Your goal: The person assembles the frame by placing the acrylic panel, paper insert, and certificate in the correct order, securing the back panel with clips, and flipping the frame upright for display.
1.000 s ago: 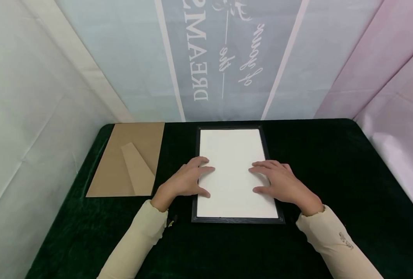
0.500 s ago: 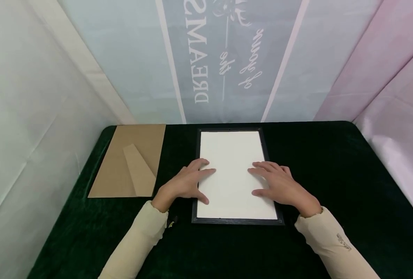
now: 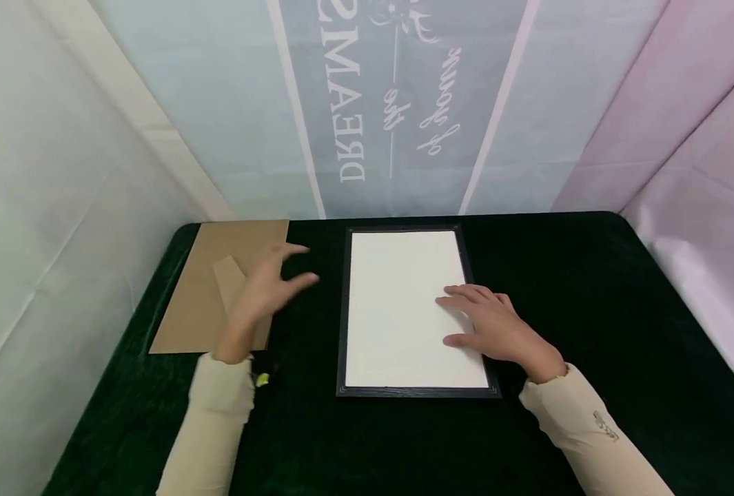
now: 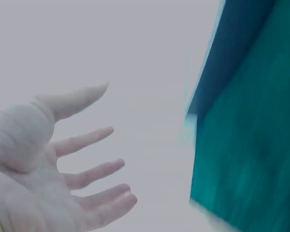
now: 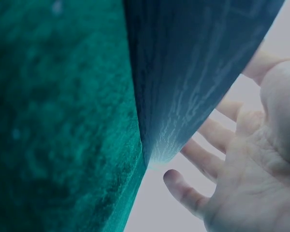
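Observation:
A black picture frame [image 3: 419, 393] lies flat on the dark green cloth, with a white sheet [image 3: 398, 310] filling its inside. My right hand [image 3: 497, 324] reaches over the frame's right side, fingers spread and relaxed, fingertips at the sheet. In the right wrist view the palm [image 5: 261, 179] faces the frame's dark outer edge [image 5: 179, 72]. To the left lies a brown backing board [image 3: 183, 310] with a stand flap [image 3: 227, 275] on it. My left hand [image 3: 258, 289], fingers extended and holding nothing, is over this board's right part and hides some of it.
Dark green velvet cloth [image 3: 590, 310] covers the table. White fabric [image 3: 50, 207] hangs along the left side, and a printed backdrop [image 3: 398, 138] with lettering stands behind the table's far edge. Pinkish fabric [image 3: 683, 172] closes off the right.
My left hand has left the picture frame's left side and swung left to over the backing board. The right hand stays at the frame's right side.

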Demonstrator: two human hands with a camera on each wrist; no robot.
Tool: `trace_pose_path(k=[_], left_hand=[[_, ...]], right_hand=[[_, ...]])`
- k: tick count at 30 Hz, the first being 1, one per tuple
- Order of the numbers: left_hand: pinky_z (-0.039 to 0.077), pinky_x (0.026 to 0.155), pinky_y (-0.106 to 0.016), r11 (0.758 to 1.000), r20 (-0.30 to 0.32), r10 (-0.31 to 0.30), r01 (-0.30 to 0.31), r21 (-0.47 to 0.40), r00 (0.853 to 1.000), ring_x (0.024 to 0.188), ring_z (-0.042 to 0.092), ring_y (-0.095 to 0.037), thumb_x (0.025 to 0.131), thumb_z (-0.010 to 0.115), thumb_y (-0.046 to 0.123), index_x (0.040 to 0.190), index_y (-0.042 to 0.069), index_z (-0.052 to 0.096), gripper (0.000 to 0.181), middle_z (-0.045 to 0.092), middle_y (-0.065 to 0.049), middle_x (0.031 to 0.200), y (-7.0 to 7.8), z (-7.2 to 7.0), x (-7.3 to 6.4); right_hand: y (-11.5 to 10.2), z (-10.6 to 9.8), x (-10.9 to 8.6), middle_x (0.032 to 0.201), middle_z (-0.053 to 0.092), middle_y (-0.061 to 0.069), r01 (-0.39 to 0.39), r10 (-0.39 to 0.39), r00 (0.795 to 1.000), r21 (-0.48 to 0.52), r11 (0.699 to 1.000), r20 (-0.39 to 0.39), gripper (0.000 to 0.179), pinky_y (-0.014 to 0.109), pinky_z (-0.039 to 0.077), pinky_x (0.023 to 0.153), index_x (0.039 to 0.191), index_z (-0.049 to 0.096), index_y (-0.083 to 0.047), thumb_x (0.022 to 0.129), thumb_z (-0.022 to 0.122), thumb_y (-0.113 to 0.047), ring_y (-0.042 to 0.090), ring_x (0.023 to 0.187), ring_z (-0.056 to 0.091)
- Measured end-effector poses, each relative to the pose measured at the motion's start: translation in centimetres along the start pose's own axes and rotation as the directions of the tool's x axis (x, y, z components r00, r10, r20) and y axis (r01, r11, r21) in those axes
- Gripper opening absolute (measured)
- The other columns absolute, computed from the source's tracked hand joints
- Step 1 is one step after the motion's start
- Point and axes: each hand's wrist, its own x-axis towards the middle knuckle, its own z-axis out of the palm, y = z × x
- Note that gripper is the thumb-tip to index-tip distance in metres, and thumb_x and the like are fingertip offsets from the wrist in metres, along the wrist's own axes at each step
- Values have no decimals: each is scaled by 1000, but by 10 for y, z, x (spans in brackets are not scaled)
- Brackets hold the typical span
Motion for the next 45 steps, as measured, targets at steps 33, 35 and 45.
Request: trace_pose_path(k=[33,35,45], left_hand=[[31,108,-70,763,96,-635,602,237,767,132,22,-64,83,71,61,152,-15,14,117,11,-49,149,-154,-89,-53],[30,107,-71,749,74,-644,608,264,761,131,21,-66,81,74,59,150,-17,15,119,12,-51,148,-155,-89,-51],[30,104,-73,739,83,-657,618,267,750,129,17,-67,81,74,57,151,-16,14,117,8,-52,145,-155,-97,-47]], right_hand=[[-81,-17,27,153,46,4,128,-143,987,183,975,73,61,56,31,117,146,50,-21,93,66,-46,28,143,39],[-104,-16,35,151,48,2,180,-227,967,321,930,116,61,49,36,116,147,47,-19,95,64,-45,24,140,44],[-190,27,127,157,41,9,-129,-264,915,842,524,304,66,34,49,106,155,32,-11,99,62,-26,22,136,51]])
